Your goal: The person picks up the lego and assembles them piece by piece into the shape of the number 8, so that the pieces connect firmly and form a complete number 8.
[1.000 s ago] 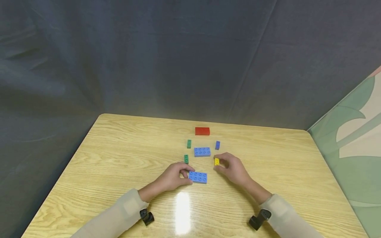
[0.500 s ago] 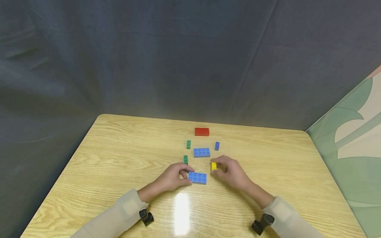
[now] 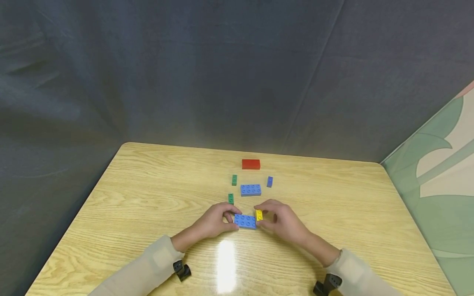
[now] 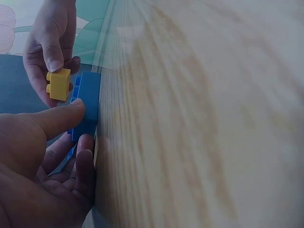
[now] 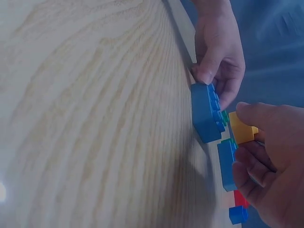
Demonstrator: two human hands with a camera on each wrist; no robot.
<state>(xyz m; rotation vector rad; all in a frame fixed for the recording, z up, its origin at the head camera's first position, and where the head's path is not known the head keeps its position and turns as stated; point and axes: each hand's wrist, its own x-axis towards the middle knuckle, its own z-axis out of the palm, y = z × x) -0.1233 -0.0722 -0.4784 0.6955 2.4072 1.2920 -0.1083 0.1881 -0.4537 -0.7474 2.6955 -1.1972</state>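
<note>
The left hand holds one end of a big blue brick that lies flat on the wooden table, bumps up; its thumb and fingers pinch the brick's end at about 9 o'clock. The right hand pinches a small yellow brick between thumb and fingertips. The yellow brick sits in the air just over the other end of the blue brick, at about 3 o'clock, and the wrist views show a little gap between the two, so they are not yet joined. It looks like the step in hand is putting the yellow brick onto the blue one. The next move would need the yellow brick lined up over the bumps at that end and pushed straight down, while the left hand keeps the blue brick from sliding. Farther off, toward 12 o'clock, lie a second blue brick, two small green bricks, a small dark blue brick and a red brick, all well apart from the hands.
</note>
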